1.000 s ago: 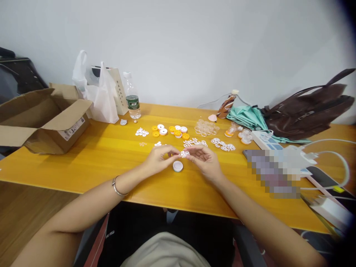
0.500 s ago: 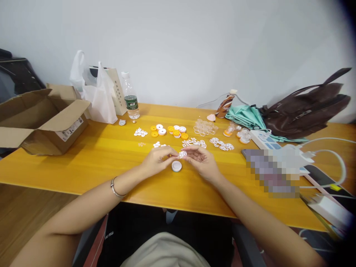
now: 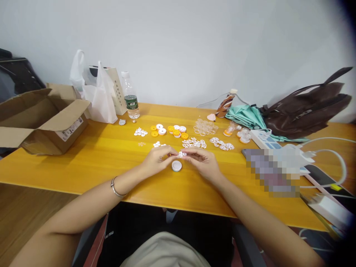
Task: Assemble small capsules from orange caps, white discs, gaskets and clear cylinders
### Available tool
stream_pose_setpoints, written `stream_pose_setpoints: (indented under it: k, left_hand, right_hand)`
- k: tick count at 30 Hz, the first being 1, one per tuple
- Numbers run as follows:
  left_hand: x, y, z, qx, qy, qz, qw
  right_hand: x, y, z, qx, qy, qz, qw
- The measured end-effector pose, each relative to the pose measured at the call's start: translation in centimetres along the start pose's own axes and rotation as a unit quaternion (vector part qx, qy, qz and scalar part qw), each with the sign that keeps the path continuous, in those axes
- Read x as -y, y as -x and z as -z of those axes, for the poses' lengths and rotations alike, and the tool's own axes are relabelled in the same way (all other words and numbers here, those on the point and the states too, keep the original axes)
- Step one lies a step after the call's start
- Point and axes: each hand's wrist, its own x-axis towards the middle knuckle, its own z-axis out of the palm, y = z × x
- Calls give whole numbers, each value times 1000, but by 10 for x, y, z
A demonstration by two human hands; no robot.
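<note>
Between my two hands is a small white perforated disc, pinched at its edges. My left hand grips its left side with thumb and fingers, and my right hand grips the right side. Just below it, a round white cup-like piece sits on the table, touched by neither hand. Beyond my fingers lie more white perforated discs in a loose group, with a second group of perforated pieces to their right. Small white parts lie behind my left hand, partly hidden by it.
Orange and white round caps and clear rings lie farther back on the table. A cardboard box and a water bottle stand left. At right are a phone, a power strip, cables and a brown bag.
The perforated disc has tilted slightly between my fingers, and my right fingers have closed in a little over it. Everything else stays in place.
</note>
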Motion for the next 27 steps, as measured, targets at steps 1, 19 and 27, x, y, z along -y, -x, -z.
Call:
stream_pose_setpoints:
  k: [1, 19, 27]
  left_hand:
    - [0, 0, 0, -1, -1, -2, 1000]
    - [-5, 0, 1, 45, -9, -46, 998]
    - [-11, -4, 2, 67, 26, 56, 996]
  right_hand:
    - [-1, 0, 0, 2, -10, -4, 1000]
    - [0, -2, 3, 53, -30, -54, 997]
    - [-5, -1, 4, 47, 57, 31, 997]
